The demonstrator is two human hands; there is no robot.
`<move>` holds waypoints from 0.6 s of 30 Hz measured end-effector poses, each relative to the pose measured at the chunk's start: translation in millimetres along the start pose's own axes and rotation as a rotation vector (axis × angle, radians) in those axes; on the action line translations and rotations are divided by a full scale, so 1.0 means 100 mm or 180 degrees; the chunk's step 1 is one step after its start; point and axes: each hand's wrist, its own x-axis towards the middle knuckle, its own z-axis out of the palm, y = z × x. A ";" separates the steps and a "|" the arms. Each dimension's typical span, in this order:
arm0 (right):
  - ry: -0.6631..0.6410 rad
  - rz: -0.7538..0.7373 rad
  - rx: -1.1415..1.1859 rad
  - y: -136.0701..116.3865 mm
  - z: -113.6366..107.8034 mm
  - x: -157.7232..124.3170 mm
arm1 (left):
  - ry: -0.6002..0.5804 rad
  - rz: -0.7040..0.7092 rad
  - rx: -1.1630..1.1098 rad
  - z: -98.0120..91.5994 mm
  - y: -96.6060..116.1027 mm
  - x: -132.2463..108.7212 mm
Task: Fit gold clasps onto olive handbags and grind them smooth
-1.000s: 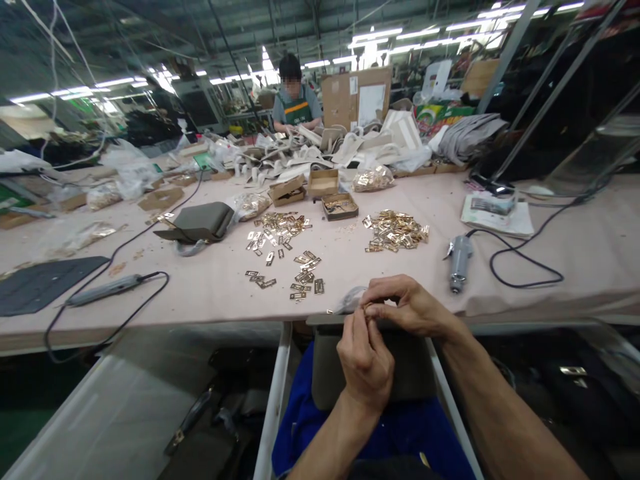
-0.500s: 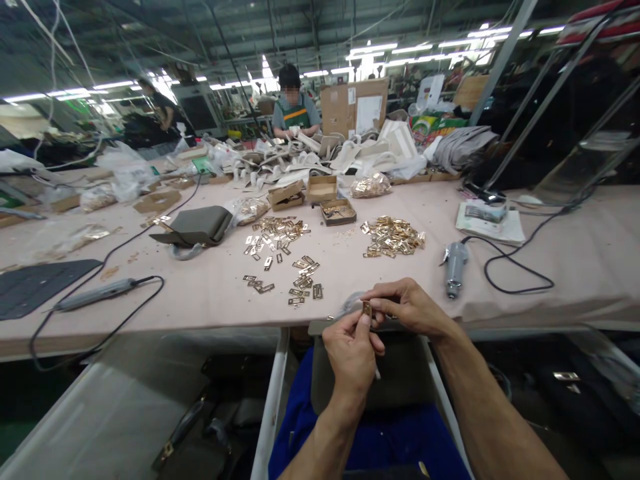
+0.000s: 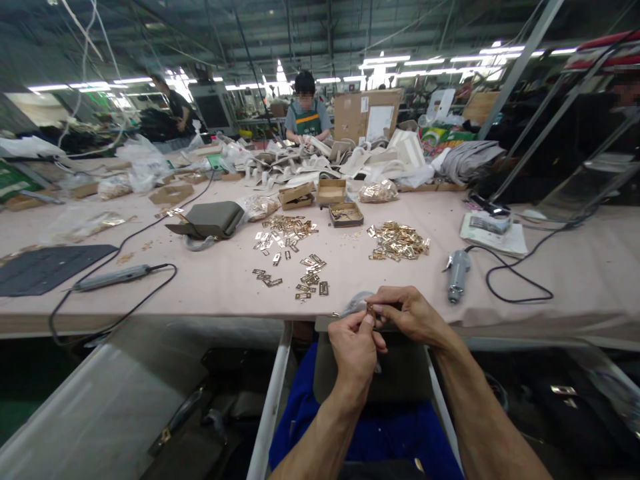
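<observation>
My left hand (image 3: 354,343) and my right hand (image 3: 407,313) meet at the table's front edge, pinching a small gold metal plate (image 3: 370,309) between their fingertips. Both are closed on it, and the fingers cover much of the plate. Beneath them a dark olive bag piece (image 3: 345,373) lies over my lap, with a grey plastic-wrapped loop (image 3: 356,303) behind the left fingers. Loose gold plates (image 3: 310,277) lie on the table ahead, and a heap of gold fittings (image 3: 399,241) sits farther right.
An electric screwdriver (image 3: 457,277) lies at right and a grey corded tool (image 3: 113,277) at left. An olive bag (image 3: 210,220), small cardboard boxes (image 3: 346,214) and bagged fittings (image 3: 379,191) stand farther back. A co-worker (image 3: 307,117) sits across the table.
The view has shifted slightly, so the table's contents sit farther right in the picture. Both hands stay together on the gold plate, which appears slightly turned.
</observation>
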 end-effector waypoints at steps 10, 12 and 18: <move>0.2446 0.0396 -0.1949 0.26 -0.73 -0.05 | 0.0064 -0.0136 -0.0285 -0.03 -0.02 0.00; 0.3151 0.0796 -0.2792 0.43 -1.07 -0.06 | 0.0107 -0.0129 -0.0210 -0.04 0.04 -0.02; 0.3423 0.1815 -0.2697 0.98 -1.80 0.01 | 0.0041 0.0066 -0.0053 -0.05 0.30 -0.18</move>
